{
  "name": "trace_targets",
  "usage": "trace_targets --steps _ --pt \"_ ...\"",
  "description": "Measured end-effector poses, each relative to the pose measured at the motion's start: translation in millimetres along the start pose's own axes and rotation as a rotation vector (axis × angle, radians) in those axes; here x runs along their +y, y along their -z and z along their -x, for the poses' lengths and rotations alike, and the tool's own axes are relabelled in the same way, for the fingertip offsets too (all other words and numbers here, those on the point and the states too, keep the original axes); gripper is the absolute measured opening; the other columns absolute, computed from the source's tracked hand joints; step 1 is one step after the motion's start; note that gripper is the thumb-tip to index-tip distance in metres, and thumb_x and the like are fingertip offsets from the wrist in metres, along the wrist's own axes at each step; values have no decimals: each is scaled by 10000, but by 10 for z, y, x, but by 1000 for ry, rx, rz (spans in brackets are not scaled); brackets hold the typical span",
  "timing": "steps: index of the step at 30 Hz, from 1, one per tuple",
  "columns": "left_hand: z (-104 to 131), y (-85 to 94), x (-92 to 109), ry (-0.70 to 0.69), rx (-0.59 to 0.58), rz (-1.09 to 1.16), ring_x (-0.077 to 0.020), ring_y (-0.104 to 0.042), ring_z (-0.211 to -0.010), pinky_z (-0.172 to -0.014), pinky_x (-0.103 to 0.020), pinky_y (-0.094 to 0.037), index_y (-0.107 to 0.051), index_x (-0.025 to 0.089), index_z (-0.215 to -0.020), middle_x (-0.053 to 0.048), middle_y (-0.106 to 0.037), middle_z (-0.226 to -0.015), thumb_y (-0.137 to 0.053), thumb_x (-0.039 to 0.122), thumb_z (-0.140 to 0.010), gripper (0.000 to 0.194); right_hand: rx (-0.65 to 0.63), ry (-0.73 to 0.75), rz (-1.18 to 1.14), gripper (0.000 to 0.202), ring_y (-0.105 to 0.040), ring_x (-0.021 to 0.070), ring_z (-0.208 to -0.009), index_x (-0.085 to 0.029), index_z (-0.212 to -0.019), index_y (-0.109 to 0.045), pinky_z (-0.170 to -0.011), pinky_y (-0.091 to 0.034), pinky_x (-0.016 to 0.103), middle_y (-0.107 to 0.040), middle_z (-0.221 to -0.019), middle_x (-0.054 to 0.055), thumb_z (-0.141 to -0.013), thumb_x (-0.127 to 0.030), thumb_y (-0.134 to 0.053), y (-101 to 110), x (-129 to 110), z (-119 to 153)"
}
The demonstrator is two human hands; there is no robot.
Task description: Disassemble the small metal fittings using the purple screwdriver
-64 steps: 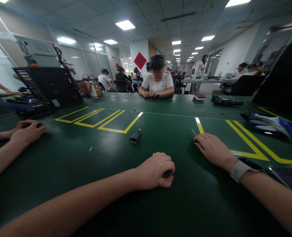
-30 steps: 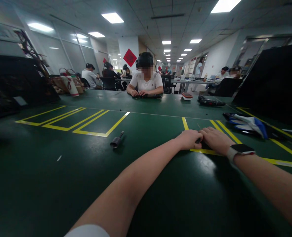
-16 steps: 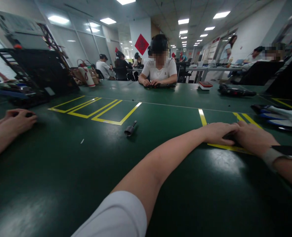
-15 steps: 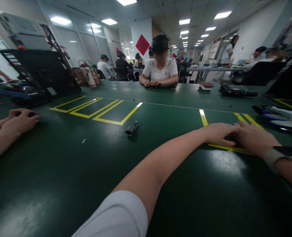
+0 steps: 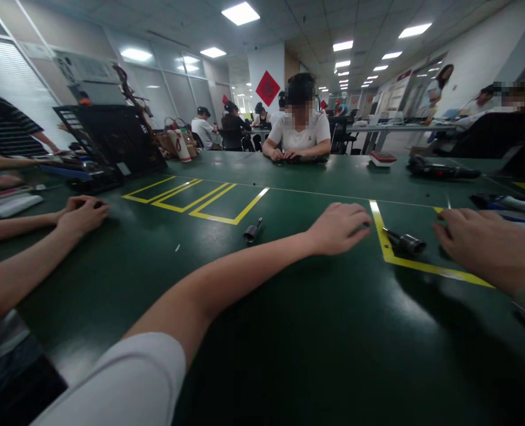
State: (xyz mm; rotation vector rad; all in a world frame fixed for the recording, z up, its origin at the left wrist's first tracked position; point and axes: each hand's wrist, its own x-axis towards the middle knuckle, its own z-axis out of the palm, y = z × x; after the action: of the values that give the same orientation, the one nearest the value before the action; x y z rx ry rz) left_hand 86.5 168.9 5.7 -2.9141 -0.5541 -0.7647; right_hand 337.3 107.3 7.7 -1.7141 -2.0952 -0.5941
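My left hand (image 5: 340, 228) hovers over the green table, its thumb and fingers apart and holding nothing. On the right, my right hand (image 5: 488, 248) is also open, fingers loosely curved, with a watch strap at its wrist. Between them a dark metal hole saw (image 5: 409, 243) lies on its side, its shank pointing left onto the yellow tape outline (image 5: 440, 271). A second hole saw (image 5: 252, 231) lies further left, beyond my left forearm, shank pointing away from me.
At left, another person's hands (image 5: 82, 214) rest together on the table (image 5: 289, 355). More yellow tape outlines (image 5: 215, 219) lie ahead. A dark power tool (image 5: 442, 168), a red-and-white box (image 5: 382, 158) and a black rack (image 5: 111, 142) stand further back. Across sits a co-worker (image 5: 300, 130).
My hands, together over the tape outline before, have parted, the left moving left and the right moving right. The hole saw between them has come into view. The camera view has turned left.
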Motion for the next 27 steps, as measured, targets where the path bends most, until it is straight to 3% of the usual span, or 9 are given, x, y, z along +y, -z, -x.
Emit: trace_targets --steps 3,6,8,10,13,16,19,23,27 --pt "446 432 -299 185 -44 -107 -195 -535 -1018 -938 -379 -341 -567 162 -1015 -70 -615 -1046 -385 175 -872 232 -7 17 -81 233 -561 322 -749 -237 -813 -514 -622 -381 422 -588 -776 135 -870 -368 -329 199 -459 39" --pt "873 770 -597 355 -274 -183 -196 -546 -1023 -921 -357 -372 -597 177 -1042 -63 -618 -1075 -380 17 -767 385 -73 48 -232 245 -600 245 -772 -221 -955 -553 -642 -455 364 -639 -881 93 -893 -379 -377 399 -1062 262" --pt "1125 903 -742 364 -497 -143 -194 -533 -1077 -912 -313 -392 -586 202 -1122 -59 -579 -1179 -425 -12 -705 495 -213 28 -556 227 -608 216 -792 -220 -969 -573 -662 -475 353 -646 -904 72 -903 -331 -386 540 -1461 475" --pt "1327 972 -820 338 -648 -73 -183 -513 -1128 -946 -297 -375 -565 236 -1182 -41 -547 -1254 -430 -31 -702 566 -359 18 -788 199 -614 188 -787 -234 -944 -591 -676 -487 329 -654 -888 42 -898 -289 -406 657 -1778 679" --pt "1494 1037 -825 361 -679 -28 -189 -441 -1216 -1000 -319 -323 -543 252 -1224 -40 -518 -1306 -419 -56 -710 612 -447 -49 -1006 180 -622 180 -784 -251 -886 -613 -680 -482 310 -667 -863 20 -883 -289 -437 724 -2018 872" --pt "1507 1122 -732 398 -661 6 -192 -519 -1092 -934 -318 -362 -583 247 -1170 -55 -572 -1199 -446 -14 -751 513 -525 -170 -1163 201 -614 195 -763 -251 -847 -629 -660 -464 320 -665 -828 24 -877 -360 -463 671 -2028 906" --pt "1452 1178 -541 466 -635 7 -198 -557 -935 -817 -301 -398 -608 231 -1097 -50 -604 -1038 -567 129 -771 344 -549 -341 -1372 265 -600 200 -760 -228 -796 -648 -679 -445 327 -665 -794 33 -864 -429 -490 592 -1951 876" --pt "1378 1082 -104 484 -444 137 -197 -516 -940 -815 -304 -396 -567 178 -1031 -50 -575 -1000 -662 307 -743 329 -353 -579 -1697 332 -530 156 -604 -213 -624 -634 -581 -408 281 -602 -599 7 -833 -453 -539 545 -1860 885" --pt "1303 868 362 537 -339 374 -160 -504 -888 -757 -279 -431 -503 167 -992 -47 -526 -1017 -642 278 -756 295 -201 -651 -1850 279 -501 146 -572 -219 -629 -633 -541 -400 268 -571 -574 2 -810 -420 -569 545 -1817 930"
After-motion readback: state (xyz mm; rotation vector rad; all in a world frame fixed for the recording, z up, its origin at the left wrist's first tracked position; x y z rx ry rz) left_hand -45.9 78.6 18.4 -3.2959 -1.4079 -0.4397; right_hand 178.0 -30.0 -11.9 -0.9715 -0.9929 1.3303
